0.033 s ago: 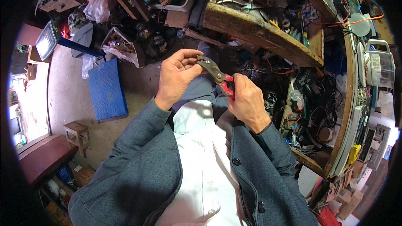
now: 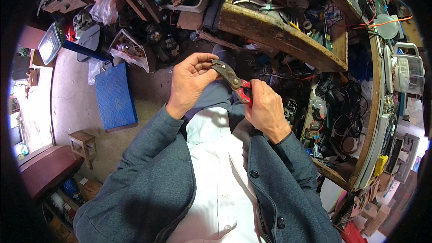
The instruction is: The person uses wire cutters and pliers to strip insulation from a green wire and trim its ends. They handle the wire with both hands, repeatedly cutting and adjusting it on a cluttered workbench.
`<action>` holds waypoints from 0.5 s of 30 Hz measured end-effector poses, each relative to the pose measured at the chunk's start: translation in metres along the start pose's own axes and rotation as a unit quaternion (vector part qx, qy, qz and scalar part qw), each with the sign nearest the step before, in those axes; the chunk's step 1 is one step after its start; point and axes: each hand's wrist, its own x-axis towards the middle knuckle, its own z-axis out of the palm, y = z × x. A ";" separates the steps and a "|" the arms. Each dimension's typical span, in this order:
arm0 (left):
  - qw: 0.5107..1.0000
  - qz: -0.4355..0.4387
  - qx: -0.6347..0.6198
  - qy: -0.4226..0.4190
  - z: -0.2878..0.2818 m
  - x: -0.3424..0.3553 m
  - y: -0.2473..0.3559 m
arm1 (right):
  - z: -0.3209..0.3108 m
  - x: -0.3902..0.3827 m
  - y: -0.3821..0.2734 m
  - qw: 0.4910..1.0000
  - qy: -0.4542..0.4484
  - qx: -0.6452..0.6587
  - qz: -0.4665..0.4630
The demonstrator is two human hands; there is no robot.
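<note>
Pliers (image 2: 231, 77) with worn dark jaws and red handles are held at a slant above my lap. My left hand (image 2: 190, 83) has its fingers curled at the jaw end, thumb against it; whether a small part is pinched there is too small to tell. My right hand (image 2: 265, 110) is wrapped round the red handles, which it partly hides, lower and to the right of the jaws.
A wooden workbench (image 2: 281, 33) piled with clutter runs along the front and right, tangled black cables (image 2: 348, 108) beneath. To my left are a blue platform scale (image 2: 114, 96), a small wooden stool (image 2: 83, 144), a white bin (image 2: 130, 51) and a maroon seat (image 2: 49, 171).
</note>
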 end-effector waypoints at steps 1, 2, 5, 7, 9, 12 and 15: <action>1.000 0.000 -0.001 0.000 0.000 0.000 0.000 | 0.000 0.000 0.000 1.000 0.004 -0.002 -0.005; 1.000 -0.002 0.001 0.001 0.000 0.000 0.000 | 0.000 0.001 0.000 1.000 0.008 -0.005 -0.010; 1.000 -0.005 0.006 0.001 0.000 0.000 0.000 | 0.000 0.000 -0.001 1.000 0.002 -0.009 -0.008; 1.000 -0.005 0.012 0.002 0.000 0.000 0.001 | -0.001 0.000 0.000 1.000 0.000 -0.002 -0.008; 1.000 0.002 0.007 0.004 0.001 0.000 0.001 | -0.002 0.001 0.001 1.000 0.006 0.011 -0.012; 1.000 0.011 -0.006 0.003 0.000 0.002 -0.003 | -0.010 0.006 -0.005 1.000 -0.007 0.019 -0.005; 0.998 -0.007 -0.055 0.010 0.002 0.005 -0.007 | -0.014 0.007 -0.010 0.999 -0.036 0.013 0.025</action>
